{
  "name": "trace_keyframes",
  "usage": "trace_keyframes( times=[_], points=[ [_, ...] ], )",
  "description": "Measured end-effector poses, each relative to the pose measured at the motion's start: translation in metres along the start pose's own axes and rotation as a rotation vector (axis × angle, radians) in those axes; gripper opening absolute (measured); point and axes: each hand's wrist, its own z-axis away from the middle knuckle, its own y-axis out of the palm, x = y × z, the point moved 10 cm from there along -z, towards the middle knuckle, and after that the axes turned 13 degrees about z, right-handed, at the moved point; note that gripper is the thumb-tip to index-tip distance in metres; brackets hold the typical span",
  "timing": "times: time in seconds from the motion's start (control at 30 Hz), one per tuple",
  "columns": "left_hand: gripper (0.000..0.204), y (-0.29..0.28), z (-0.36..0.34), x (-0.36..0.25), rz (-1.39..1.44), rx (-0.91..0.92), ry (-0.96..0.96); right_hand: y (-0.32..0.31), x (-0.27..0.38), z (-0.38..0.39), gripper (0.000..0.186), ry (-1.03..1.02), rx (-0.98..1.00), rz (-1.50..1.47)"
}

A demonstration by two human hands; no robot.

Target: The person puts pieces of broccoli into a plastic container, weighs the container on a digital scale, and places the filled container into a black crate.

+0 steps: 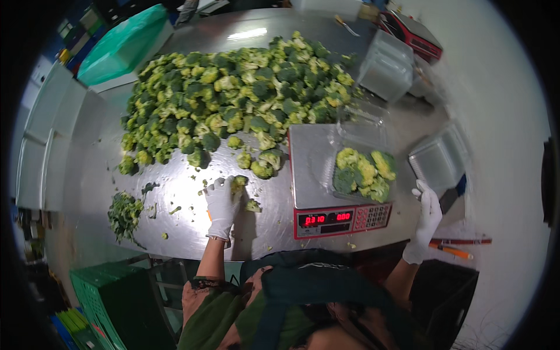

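A big heap of green broccoli florets [233, 93] covers the far half of the steel table [175, 210]. My left hand [221, 204], in a white glove, grips a single floret [238, 183] at the heap's near edge. A clear plastic clamshell box [361, 169], lid open, holds a few florets and sits on a digital scale [326, 192] with red lit digits. My right hand [427, 219], also gloved, reaches to the right of the scale towards a stack of empty clear boxes [437, 160]; whether it touches them is not visible.
A second stack of clear boxes [386, 64] stands at the back right. Trimmed green scraps [123, 213] lie at the table's left front. A green crate [111, 297] is below left, a green bag [122, 44] at the far left, and pens [458, 245] lie near the right edge.
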Motion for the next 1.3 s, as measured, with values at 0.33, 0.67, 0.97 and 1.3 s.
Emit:
trace_keyframes(
  times=[0.33,0.67,0.97,1.3],
  points=[
    [0.037,-0.033,-0.024,-0.051,0.921,-0.036,-0.017,0.042,0.086,0.033,0.022,-0.208,0.048,-0.12],
    [0.049,-0.053,0.033,-0.24,1.066,0.334,0.454,0.145,0.101,0.077,0.047,-0.114,0.66,-0.151],
    [0.053,-0.026,0.05,-0.21,1.242,0.416,0.384,0.155,0.086,0.089,0.037,-0.094,0.777,-0.095],
    [0.038,0.008,0.03,-0.163,1.432,0.311,-0.029,0.1,0.098,0.015,0.036,0.126,0.305,-0.531]
  ],
)
